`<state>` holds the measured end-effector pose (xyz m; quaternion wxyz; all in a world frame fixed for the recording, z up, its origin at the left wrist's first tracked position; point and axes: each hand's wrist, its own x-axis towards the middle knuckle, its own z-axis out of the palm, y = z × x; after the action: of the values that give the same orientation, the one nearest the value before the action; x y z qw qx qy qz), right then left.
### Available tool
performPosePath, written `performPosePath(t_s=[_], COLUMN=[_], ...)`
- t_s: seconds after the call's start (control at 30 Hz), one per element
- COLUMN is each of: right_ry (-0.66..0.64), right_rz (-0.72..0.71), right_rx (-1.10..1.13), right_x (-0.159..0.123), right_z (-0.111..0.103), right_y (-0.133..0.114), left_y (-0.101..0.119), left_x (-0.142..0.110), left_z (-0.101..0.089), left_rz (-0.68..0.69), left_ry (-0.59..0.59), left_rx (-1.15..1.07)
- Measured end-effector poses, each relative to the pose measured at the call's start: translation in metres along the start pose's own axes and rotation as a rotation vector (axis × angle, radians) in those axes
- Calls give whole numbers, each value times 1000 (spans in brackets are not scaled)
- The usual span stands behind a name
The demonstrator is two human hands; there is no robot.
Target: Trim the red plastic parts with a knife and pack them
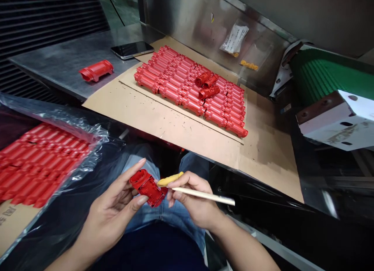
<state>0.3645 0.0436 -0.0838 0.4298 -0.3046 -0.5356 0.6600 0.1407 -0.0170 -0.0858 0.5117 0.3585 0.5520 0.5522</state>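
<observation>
Above my lap, my left hand [117, 204] grips a red plastic housing [147, 187], fingers on one side and thumb on the other. The housing is a short, tube-like piece with its ribbed, open side turned up. Against its right end, my right hand [195, 197] is closed around a slim cream-coloured handle [207, 195] that points out to the right. The working end of this tool is hidden by the fingers and the housing. A yellow finger cot [169, 180] covers one fingertip of my right hand, close to the housing's edge.
Rows of red housings [181, 84] lie on cardboard [175, 126], with three loose ones [209, 91] on top. A single housing [96, 70] and a phone [133, 49] rest at left. A plastic-lined box [43, 162] holds more. Right stands a green belt [336, 74] with a white bracket [339, 123].
</observation>
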Motion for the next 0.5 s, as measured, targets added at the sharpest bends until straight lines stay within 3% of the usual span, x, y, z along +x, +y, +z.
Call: performPosePath(t_s=[0.17, 0.27, 0.33, 0.4, 0.43, 0.5], right_ry=[47, -45, -278, -495, -513, -380], right_rz=[236, 282, 195, 16, -88, -268], right_rx=[459, 557, 597, 508, 373, -34], right_x=[7, 3, -2, -8, -10, -11], right_z=[6, 5, 3, 1, 0, -1], right_y=[13, 16, 15, 9, 5, -5], left_y=[-10, -10, -9, -7, -6, -3], left_x=[1, 3, 8, 14, 17, 20], left_z=[-6, -9, -10, -11, -11, -10], left_rz=[108, 84, -9, -105, -147, -214], left_ry=[-28, -21, 0, -18, -34, -69], left_rx=[12, -31, -121, -244, -304, -393])
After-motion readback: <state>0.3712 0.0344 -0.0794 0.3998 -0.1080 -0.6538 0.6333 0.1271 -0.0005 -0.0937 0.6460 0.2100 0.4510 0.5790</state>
